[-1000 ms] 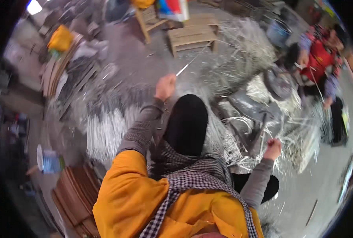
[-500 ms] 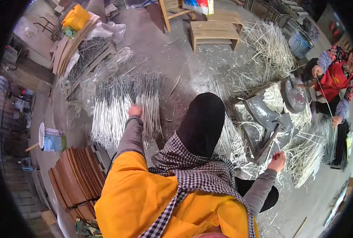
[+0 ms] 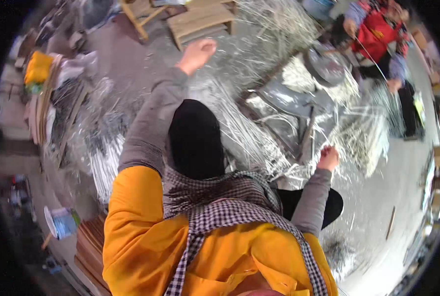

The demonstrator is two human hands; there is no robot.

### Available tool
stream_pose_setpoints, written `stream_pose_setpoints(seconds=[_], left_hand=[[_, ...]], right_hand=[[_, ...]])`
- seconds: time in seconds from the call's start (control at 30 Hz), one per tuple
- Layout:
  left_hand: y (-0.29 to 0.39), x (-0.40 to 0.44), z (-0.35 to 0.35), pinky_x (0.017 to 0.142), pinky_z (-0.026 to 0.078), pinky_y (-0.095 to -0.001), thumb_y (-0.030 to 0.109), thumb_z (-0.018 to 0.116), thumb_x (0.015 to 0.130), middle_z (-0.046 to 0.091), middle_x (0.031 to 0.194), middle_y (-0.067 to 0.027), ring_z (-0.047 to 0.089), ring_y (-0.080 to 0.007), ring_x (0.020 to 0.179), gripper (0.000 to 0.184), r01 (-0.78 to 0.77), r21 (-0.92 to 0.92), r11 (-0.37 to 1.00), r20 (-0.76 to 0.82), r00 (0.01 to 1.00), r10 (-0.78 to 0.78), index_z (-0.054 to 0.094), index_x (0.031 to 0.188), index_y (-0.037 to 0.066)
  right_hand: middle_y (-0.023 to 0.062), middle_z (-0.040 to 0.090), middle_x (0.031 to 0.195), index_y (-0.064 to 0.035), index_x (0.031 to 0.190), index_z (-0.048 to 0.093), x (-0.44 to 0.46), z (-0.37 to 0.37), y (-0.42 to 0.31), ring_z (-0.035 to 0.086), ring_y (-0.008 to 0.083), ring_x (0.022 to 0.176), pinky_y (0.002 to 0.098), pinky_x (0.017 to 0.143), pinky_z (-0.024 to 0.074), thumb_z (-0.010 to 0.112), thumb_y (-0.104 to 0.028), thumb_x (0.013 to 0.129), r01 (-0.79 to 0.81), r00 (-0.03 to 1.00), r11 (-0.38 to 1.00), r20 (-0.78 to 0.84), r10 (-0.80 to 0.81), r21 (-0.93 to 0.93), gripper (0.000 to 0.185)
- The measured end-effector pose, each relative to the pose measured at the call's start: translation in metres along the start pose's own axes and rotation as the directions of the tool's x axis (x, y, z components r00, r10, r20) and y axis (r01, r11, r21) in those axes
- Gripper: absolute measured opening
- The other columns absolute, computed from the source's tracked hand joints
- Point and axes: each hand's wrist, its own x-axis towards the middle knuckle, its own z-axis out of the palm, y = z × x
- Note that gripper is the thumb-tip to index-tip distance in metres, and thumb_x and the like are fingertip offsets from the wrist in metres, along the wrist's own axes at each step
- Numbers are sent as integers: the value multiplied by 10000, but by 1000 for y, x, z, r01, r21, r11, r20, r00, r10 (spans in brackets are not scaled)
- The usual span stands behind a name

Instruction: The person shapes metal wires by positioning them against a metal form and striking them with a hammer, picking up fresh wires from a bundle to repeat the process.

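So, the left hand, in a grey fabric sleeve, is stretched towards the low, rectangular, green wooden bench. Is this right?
Not quite: the low, rectangular wooden bench is light brown in the head view. The left hand, in its grey fabric sleeve, is stretched towards it.

Floor [image 3: 373, 202]: grey, littered with scraps. On it: white strip bundle [image 3: 106, 165] at frame left, blurred; loose strip pile [image 3: 279, 22] at top; more strips [image 3: 244, 130] beside the dark metal rig [image 3: 281, 96]; pale strip heap [image 3: 360, 135] right of that. Also wooden stool [image 3: 200, 24], bucket [image 3: 62, 222], brown panel stack [image 3: 89, 246], thin stick [image 3: 391, 223].
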Motion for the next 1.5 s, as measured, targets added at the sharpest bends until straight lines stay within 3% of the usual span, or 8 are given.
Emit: stream_pose_setpoints(seconds=[0.17,0.3,0.5,0.63,0.77,0.97,1.07,1.5], left_hand=[[53,13,122,710,496,-363,303,608,801,668,906,-121,637,-266,804,277,-38,13,999,438,898,28,662,962,84],[16,-56,220,665,495,-362,249,608,737,662,791,-135,637,-218,722,232,-356,308,882,825,562,-61,675,770,29],[-154,-216,318,814,433,-533,423,508,879,595,1087,-202,573,-369,963,443,-207,646,735,754,321,-573,631,1035,27],[-186,-256,317,966,309,-607,345,496,884,486,1277,-160,401,-321,1229,441,-475,736,482,633,231,-739,508,1231,73],[-159,-259,289,676,451,-471,287,534,797,676,925,-85,620,-298,889,235,-427,688,587,692,628,-356,687,890,134],[-114,-213,301,706,477,-493,237,611,741,646,837,-158,622,-346,847,207,-392,599,698,767,532,-359,691,836,72],[-34,-164,274,655,495,-451,224,620,725,649,746,-137,636,-344,753,164,-427,558,711,780,562,-275,702,754,84],[87,-140,194,674,439,-456,215,573,823,611,784,-168,589,-358,749,179,-295,189,937,687,722,89,620,850,45]], right_hand=[[27,546,719,-50,832,547,-14,12,-10,531,121,661,218,611,434,516,-177,895,-51,995,996,-83,56,67,145],[17,564,754,-52,888,563,-3,7,-2,549,109,710,212,646,430,531,-166,903,-213,976,962,72,204,169,120],[53,621,845,-37,1049,578,-24,51,-14,594,137,718,259,569,445,571,-117,888,-159,980,986,119,163,-39,180],[33,621,815,-38,1042,587,-29,61,-6,591,126,704,254,584,446,576,-140,889,-191,966,971,146,211,-140,185],[26,629,820,-48,1036,597,-30,64,-1,597,119,716,252,594,449,566,-135,893,-214,956,959,163,245,-186,170],[81,632,827,-25,1019,596,-24,62,10,615,193,714,310,609,487,656,-194,817,-109,975,946,154,162,-304,270],[150,655,895,17,1050,590,7,24,56,639,281,802,365,707,501,731,-296,721,510,816,23,475,-330,-860,476],[144,608,672,32,836,601,-16,24,24,603,295,636,379,590,459,672,-186,678,330,940,440,251,-229,-835,279]])
